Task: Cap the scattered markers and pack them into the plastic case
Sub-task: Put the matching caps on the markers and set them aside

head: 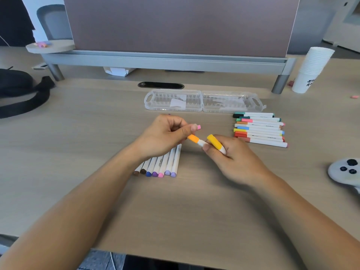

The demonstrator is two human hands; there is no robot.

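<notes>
My left hand (165,133) pinches a small pink-tipped piece (198,127), either a cap or a marker end, between thumb and forefinger. My right hand (226,154) grips two white markers, one with an orange cap (193,137) pointing at my left hand and one with a yellow cap (214,142). Under my left wrist lies a row of several white markers (163,164) with brown, blue, purple and pink ends. A second row of capped markers (259,131) lies at the right. Behind them the clear plastic case (202,102) lies open and holds no markers.
A stack of white paper cups (311,69) stands at the back right by the grey monitor shelf (165,61). A grey game controller (344,172) lies at the right edge. A black bag strap (21,96) lies at the far left. A black cable slot (160,85) sits behind the case.
</notes>
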